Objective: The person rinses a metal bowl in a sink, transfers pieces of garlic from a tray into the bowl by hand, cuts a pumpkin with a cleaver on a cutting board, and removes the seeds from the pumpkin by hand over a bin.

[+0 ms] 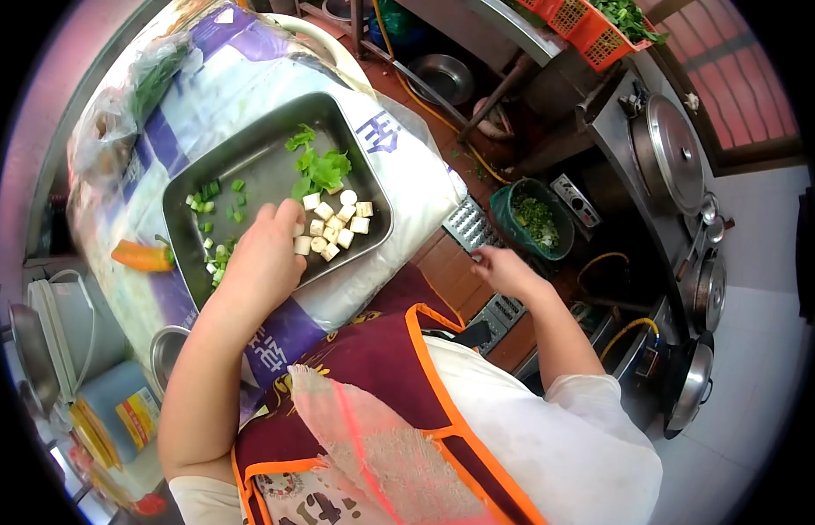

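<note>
My left hand (272,243) reaches into a dark metal tray (267,166), fingers curled and pressed together at the edge of a cluster of white vegetable chunks (335,226). One white chunk shows right at the fingertips; whether they grip it is hidden. Leafy greens (322,169) lie beyond the chunks in the tray. Cut green onion pieces (219,255) are scattered along its left side. My right hand (510,273) hangs out to the right, away from the tray, its fingers curled in with nothing visible in them.
An orange pepper (143,255) and a plastic bag of produce (132,105) lie left of the tray on the covered table. At right on the floor stands a green-lined bin (534,219) with scraps. Lidded pots (674,157) and a wok (692,385) line the right wall.
</note>
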Motion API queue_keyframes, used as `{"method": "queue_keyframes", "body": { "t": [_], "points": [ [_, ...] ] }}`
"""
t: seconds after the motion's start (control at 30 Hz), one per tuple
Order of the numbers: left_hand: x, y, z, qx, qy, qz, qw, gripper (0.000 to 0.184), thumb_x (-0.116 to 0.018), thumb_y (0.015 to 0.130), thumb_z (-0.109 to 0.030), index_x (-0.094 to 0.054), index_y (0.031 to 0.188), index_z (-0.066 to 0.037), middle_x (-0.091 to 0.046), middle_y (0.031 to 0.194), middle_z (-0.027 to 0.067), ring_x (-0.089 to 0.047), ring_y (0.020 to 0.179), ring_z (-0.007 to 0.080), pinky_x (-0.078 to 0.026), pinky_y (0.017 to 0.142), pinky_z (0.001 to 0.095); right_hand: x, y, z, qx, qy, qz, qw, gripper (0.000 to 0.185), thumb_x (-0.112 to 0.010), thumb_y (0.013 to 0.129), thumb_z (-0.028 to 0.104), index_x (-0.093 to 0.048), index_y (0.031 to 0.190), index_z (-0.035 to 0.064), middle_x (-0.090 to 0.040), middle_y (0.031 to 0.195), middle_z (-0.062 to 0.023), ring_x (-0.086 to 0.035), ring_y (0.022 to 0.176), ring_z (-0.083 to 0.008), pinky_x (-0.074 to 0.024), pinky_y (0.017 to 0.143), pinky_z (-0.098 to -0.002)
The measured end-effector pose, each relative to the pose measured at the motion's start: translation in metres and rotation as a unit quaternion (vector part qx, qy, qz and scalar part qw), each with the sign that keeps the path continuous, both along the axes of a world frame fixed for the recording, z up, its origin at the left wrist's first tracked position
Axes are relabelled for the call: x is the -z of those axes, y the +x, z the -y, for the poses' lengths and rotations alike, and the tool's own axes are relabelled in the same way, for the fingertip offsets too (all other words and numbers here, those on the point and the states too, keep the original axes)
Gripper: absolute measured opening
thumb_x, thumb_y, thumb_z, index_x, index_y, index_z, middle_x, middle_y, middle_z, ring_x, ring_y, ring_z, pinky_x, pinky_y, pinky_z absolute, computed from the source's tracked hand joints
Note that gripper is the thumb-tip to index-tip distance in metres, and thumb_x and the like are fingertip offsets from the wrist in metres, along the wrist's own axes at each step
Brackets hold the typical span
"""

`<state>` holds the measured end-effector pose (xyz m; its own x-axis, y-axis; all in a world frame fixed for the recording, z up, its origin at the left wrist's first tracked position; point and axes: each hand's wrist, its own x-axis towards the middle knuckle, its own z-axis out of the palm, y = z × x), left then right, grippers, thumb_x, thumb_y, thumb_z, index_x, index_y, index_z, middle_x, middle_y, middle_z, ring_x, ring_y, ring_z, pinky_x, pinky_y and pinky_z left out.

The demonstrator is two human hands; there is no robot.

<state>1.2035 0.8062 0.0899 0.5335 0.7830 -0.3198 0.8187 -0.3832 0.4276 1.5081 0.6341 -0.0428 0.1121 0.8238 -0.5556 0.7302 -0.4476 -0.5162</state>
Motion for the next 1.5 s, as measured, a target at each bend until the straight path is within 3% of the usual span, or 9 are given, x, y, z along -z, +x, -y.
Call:
{"method": "queue_keyframes", "body": {
  "t": [0.2, 0.27, 0.37, 0.47, 0.6, 0.83, 1.1, 1.4, 1.5],
  "points": [
    [0.006, -0.005, -0.001, 0.010, 0.036, 0.078, 0.996, 0.029, -0.058, 0.067, 0.006, -0.050, 0.092, -0.005, -0.051, 0.087, 0.0155, -0.054, 0.082, 0.0337, -0.045, 0.073, 0.0377, -0.073, -0.018, -0.062, 0.020, 0.311, 0.012, 0.950, 0.018, -0.058, 0.081, 0.011, -0.061, 0.098, 0.0031, -0.062, 0.087, -0.0187, -0.061, 0.079, -0.0345, -0.0490, 0.069, -0.0375],
    [0.001, -0.012, -0.002, 0.006, 0.035, 0.102, 0.994, 0.026, -0.059, 0.067, 0.005, -0.051, 0.089, -0.004, -0.051, 0.084, 0.0142, -0.055, 0.076, 0.0306, -0.045, 0.070, 0.0363, -0.106, -0.036, -0.082, 0.075, 0.370, -0.040, 0.925, 0.015, -0.062, 0.079, 0.003, -0.062, 0.093, 0.0018, -0.062, 0.081, -0.0119, -0.060, 0.065, -0.0201, -0.0478, 0.060, -0.0283],
    [-0.013, -0.018, -0.007, 0.005, 0.028, 0.142, 0.989, 0.022, -0.061, 0.067, 0.004, -0.053, 0.086, -0.004, -0.050, 0.079, 0.0103, -0.054, 0.067, 0.0212, -0.045, 0.062, 0.0321, -0.138, -0.060, -0.103, 0.034, 0.423, -0.092, 0.901, 0.017, -0.064, 0.076, 0.000, -0.063, 0.093, 0.0021, -0.062, 0.081, -0.0083, -0.059, 0.064, -0.0153, -0.0470, 0.058, -0.0261],
    [-0.038, -0.032, -0.001, -0.035, 0.014, 0.194, 0.980, 0.025, -0.059, 0.066, 0.006, -0.053, 0.088, -0.004, -0.049, 0.079, 0.0088, -0.053, 0.066, 0.0176, -0.045, 0.061, 0.0293, -0.156, -0.087, -0.122, -0.141, 0.384, -0.103, 0.907, 0.026, -0.067, 0.072, 0.002, -0.062, 0.098, 0.0039, -0.063, 0.081, -0.0104, -0.060, 0.073, -0.0222, -0.0479, 0.067, -0.0310],
    [-0.075, -0.082, 0.031, -0.144, -0.007, 0.231, 0.962, 0.022, -0.058, 0.067, 0.007, -0.053, 0.085, -0.005, -0.050, 0.081, 0.0052, -0.052, 0.068, 0.0137, -0.044, 0.062, 0.0254, -0.145, -0.118, -0.138, -0.341, 0.357, 0.066, 0.867, 0.044, -0.071, 0.070, 0.020, -0.057, 0.109, 0.0045, -0.061, 0.094, -0.0105, -0.055, 0.092, -0.0276, -0.0423, 0.082, -0.0379],
    [-0.062, -0.181, 0.101, -0.410, -0.006, 0.182, 0.894, 0.026, -0.059, 0.064, 0.013, -0.054, 0.085, -0.003, -0.047, 0.080, -0.0001, -0.047, 0.066, 0.0064, -0.040, 0.059, 0.0184, -0.141, -0.156, -0.152, -0.352, 0.254, 0.126, 0.892, 0.052, -0.073, 0.067, 0.022, -0.053, 0.113, 0.0087, -0.053, 0.097, -0.0160, -0.054, 0.093, -0.0325, -0.0467, 0.079, -0.0400],
    [-0.026, -0.195, 0.135, -0.444, -0.051, 0.253, 0.858, 0.026, -0.061, 0.067, 0.009, -0.053, 0.090, -0.002, -0.052, 0.091, 0.0047, -0.055, 0.078, 0.0118, -0.046, 0.066, 0.0224, -0.141, -0.170, -0.161, -0.380, 0.173, 0.174, 0.892, 0.052, -0.066, 0.067, 0.018, -0.054, 0.117, 0.0176, -0.051, 0.101, -0.0172, -0.054, 0.096, -0.0349, -0.0490, 0.080, -0.0396],
    [-0.005, -0.219, 0.147, -0.492, 0.214, 0.096, 0.839, 0.036, -0.058, 0.074, 0.002, -0.053, 0.109, -0.004, -0.055, 0.106, 0.0086, -0.053, 0.094, 0.0167, -0.045, 0.076, 0.0266, -0.141, -0.171, -0.161, -0.386, 0.171, 0.146, 0.894, 0.037, -0.065, 0.068, 0.016, -0.060, 0.104, 0.0142, -0.052, 0.099, -0.0172, -0.053, 0.097, -0.0340, -0.0482, 0.081, -0.0398],
    [-0.001, -0.221, 0.153, -0.556, 0.127, 0.231, 0.788, 0.043, -0.057, 0.075, 0.001, -0.050, 0.117, -0.003, -0.054, 0.107, 0.0074, -0.051, 0.098, 0.0172, -0.043, 0.080, 0.0286, -0.138, -0.174, -0.160, -0.364, 0.181, 0.155, 0.900, 0.030, -0.066, 0.068, 0.016, -0.060, 0.096, 0.0110, -0.052, 0.095, -0.0163, -0.053, 0.095, -0.0332, -0.0471, 0.081, -0.0390]
  ]
}}
